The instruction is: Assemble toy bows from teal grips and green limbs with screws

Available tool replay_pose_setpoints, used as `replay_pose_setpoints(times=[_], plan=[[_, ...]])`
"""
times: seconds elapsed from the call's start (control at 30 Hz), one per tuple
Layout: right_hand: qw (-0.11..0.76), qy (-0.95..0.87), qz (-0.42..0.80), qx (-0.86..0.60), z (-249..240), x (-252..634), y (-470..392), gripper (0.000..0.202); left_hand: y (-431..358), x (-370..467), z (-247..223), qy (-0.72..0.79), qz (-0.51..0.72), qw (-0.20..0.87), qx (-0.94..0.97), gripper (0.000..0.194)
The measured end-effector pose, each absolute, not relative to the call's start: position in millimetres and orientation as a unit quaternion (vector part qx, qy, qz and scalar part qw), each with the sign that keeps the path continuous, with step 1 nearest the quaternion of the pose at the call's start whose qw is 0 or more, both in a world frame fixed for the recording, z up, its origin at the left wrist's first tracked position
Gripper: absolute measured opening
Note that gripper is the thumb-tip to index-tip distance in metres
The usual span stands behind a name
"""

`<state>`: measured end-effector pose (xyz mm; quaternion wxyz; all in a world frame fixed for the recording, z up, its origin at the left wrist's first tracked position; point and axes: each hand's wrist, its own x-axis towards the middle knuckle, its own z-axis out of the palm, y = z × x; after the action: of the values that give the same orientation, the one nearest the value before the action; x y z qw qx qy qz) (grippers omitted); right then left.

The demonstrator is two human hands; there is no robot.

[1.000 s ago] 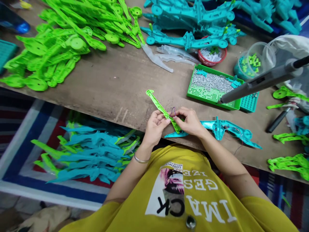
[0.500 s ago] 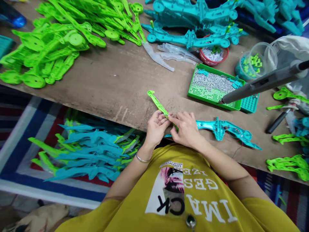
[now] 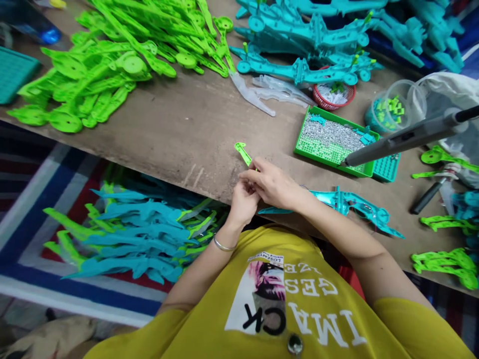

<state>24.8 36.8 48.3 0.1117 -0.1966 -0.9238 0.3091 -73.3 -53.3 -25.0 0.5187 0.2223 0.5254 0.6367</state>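
Observation:
A narrow bright green plastic strip (image 3: 243, 153) with a hooked end sticks out beyond my fingers, over the table's front edge. My left hand (image 3: 245, 202) is closed around its lower part, palm turned up. Over it lies my right hand (image 3: 275, 183), fingers bent and pinched at the same strip, so the middle of the strip is hidden. Behind my right forearm lies a long teal plastic bow-shaped part (image 3: 339, 201), partly covered by that arm.
A green tray (image 3: 333, 142) of small metal screws stands ahead to the right, under a hanging grey electric screwdriver (image 3: 400, 139). Piles of green parts (image 3: 123, 65) and teal parts (image 3: 310, 40) lie at the back. More teal parts (image 3: 142, 234) lie below the table edge at left.
My right hand has moved left and up along the strip, over my left fingers, covering more of it. The view has shifted slightly.

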Motion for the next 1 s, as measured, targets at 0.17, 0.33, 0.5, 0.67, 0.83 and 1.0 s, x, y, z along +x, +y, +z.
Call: replay_pose_setpoints(times=[0.17, 0.33, 0.5, 0.67, 0.83, 1.0], plan=[[0.129, -0.902, 0.325, -0.254, 43, 26, 51, 0.021, -53, -76, -18, 0.486, 0.643, 0.554, 0.209, 0.057], [0.155, -0.855, 0.396, -0.295, 40, 32, 65, 0.021, -48, -81, -12, 0.445, 0.651, 0.595, 0.151, 0.047], [0.164, -0.831, 0.43, -0.313, 38, 28, 70, 0.017, -44, -81, -15, 0.449, 0.655, 0.588, 0.151, 0.041], [0.167, -0.814, 0.465, -0.304, 33, 25, 69, 0.017, -43, -81, -14, 0.448, 0.658, 0.587, 0.146, 0.046], [0.169, -0.797, 0.472, -0.338, 28, 23, 70, 0.008, -41, -83, -12, 0.456, 0.648, 0.59, 0.154, 0.044], [0.13, -0.74, 0.577, -0.321, 26, 23, 74, 0.016, -38, -84, -11, 0.472, 0.635, 0.595, 0.143, 0.045]])
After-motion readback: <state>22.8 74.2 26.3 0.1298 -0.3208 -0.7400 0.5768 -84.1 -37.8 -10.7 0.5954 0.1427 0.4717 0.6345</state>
